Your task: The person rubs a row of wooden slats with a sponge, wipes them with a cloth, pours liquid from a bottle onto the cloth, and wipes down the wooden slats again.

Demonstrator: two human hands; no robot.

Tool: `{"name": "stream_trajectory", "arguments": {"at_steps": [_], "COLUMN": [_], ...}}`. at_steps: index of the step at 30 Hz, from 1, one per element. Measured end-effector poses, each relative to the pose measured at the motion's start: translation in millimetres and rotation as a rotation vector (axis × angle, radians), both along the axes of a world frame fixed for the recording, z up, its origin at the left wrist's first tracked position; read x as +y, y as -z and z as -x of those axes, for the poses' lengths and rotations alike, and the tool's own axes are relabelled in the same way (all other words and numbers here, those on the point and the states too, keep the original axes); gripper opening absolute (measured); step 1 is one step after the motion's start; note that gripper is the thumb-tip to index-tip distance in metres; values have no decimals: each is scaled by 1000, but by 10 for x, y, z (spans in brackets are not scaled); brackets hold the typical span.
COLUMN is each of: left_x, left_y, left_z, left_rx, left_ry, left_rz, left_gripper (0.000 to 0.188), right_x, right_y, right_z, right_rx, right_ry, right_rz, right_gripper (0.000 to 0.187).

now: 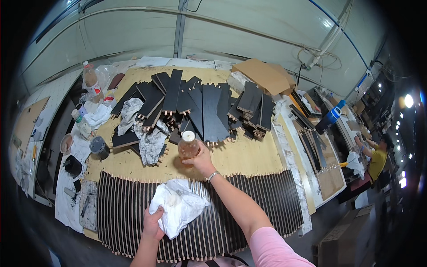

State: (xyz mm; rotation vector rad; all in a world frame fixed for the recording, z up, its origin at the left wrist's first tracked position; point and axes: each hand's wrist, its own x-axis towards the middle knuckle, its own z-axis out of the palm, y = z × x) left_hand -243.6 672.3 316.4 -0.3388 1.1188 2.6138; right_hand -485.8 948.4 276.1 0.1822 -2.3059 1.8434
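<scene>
A small clear bottle [188,147] of amber liquid with a pale cap is held upright in the right hand [201,161], a little above the centre of the view. The fingers are clamped round its lower body from the 4 o'clock side, so that the cap and shoulder stand free above them at 12 o'clock. The right forearm is stretched forward from the 5 o'clock edge, a pink sleeve being seen at the upper arm and a thin bracelet at the wrist.

A crumpled white cloth [178,205] is gripped by the left hand [152,224], whose fingers are closed on its lower left edge; the bulk of the cloth spreads toward 1 o'clock from the hand, just below the bottle. The left forearm is raised from the bottom edge at 6 o'clock.

The cloth is held over a row of dark slats [258,198] laid side by side with pale dowel ends, spanning the near part of the tabletop [249,158]. Toward 12 o'clock from the bottle a loose pile of dark panels [200,104] is heaped, with grey rags [151,142] among them at 10 o'clock. At 9 o'clock, a dark cup [98,147] and two bottles [82,124] are set on stained paper.
</scene>
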Motion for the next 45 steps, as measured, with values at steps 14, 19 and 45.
{"name": "stream_trajectory", "arguments": {"at_steps": [14,19,45], "left_x": [1663,2880,4618], "left_y": [-296,-251,-147], "left_z": [-185,-401,-857], "left_rx": [192,947,1801], "left_ry": [350,666,1059], "left_rz": [204,878,1133], "left_gripper": [62,76,71], "right_x": [3163,4829,5252], "right_y": [-212,8,366], "right_z": [-2292,-3859,-4449], "right_rx": [103,-76,-194], "right_ry": [324,460,536], "right_rz": [-578,-970,-919], "right_gripper": [62,74,70]}}
